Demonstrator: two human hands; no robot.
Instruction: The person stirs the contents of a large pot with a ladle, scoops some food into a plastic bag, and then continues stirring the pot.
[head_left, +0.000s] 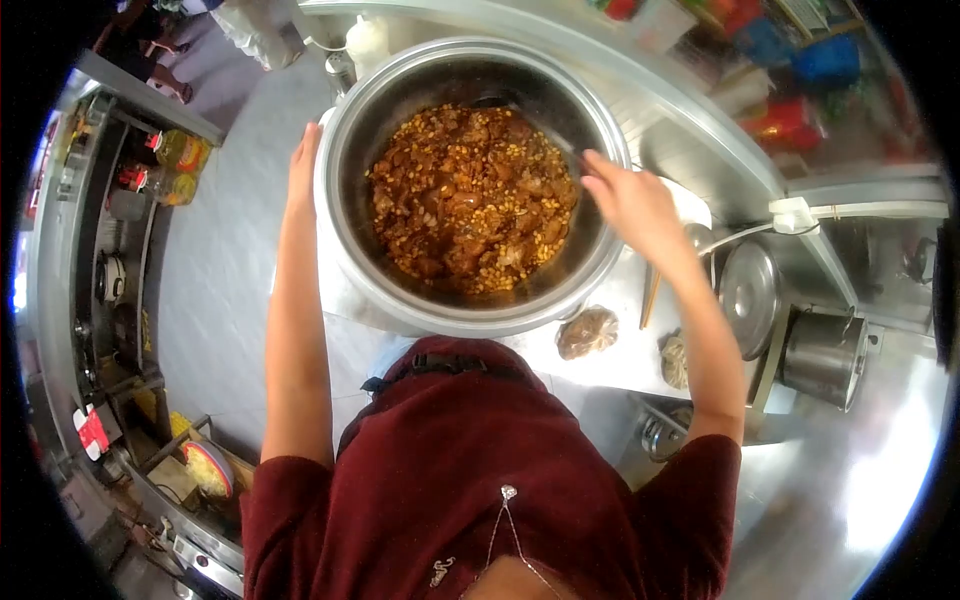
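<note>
A large round metal pot [345, 215] stands in front of me, holding a brown stew [465, 195] of meat chunks and yellow beans or kernels. Against the pot's outer left side lies my left hand [303, 165], its visible fingers stretched out flat near the rim. Over the right rim, my right hand [628, 200] is closed round the handle of a long-handled spoon [548, 128]. Its dark end reaches into the stew at the far side, where the bowl's exact shape is hard to make out.
A clear bag of brown stuff [588, 333] and another bag [674, 360] lie right of the pot. Nearby are a wooden stick [651, 297], a round metal lid [749, 292] and a steel pot [825, 350]. A white bottle [367, 40] stands behind. Shelves with oil bottles [175, 170] line the left.
</note>
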